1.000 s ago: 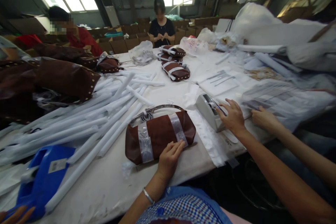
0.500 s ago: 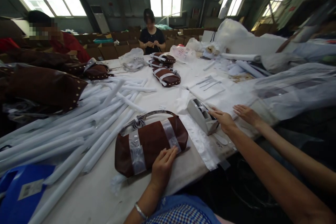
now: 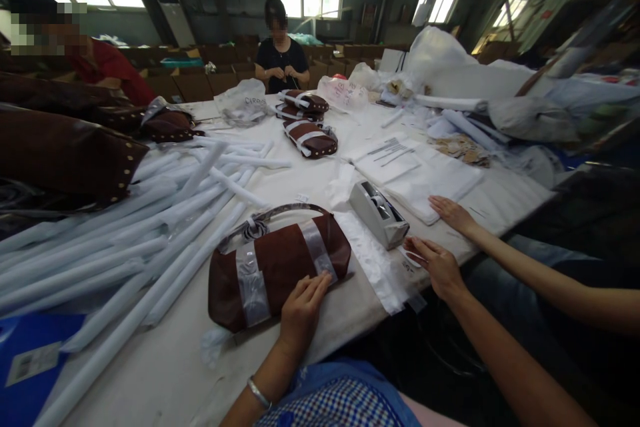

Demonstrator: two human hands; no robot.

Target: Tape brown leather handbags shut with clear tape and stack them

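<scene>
A dark brown handbag [image 3: 280, 257] lies on the white-covered table, with two clear-over-white strips across its body and a wrapped handle at its far side. My left hand [image 3: 303, 307] rests flat on the bag's near right part, fingers stretched out over the lower end of one strip. Just right of the bag stands a grey tape dispenser [image 3: 377, 217]. Beside its near end, the fingers of my right hand [image 3: 440, 267] are drawn together in a pinch, by a white oval piece [image 3: 413, 257] on the table. What they hold, if anything, I cannot make out.
A co-worker's hand [image 3: 453, 215] touches a stack of white plastic sheets [image 3: 440, 183] at right. White rolled tubes [image 3: 170, 253] spread at left, near a blue container [image 3: 35, 347]. More wrapped bags [image 3: 310, 139] lie farther back. Two people stand across the table.
My right hand has drawn back from the top of the tape dispenser towards me. The co-worker's hand now touches the plastic sheets. My left hand stays on the bag.
</scene>
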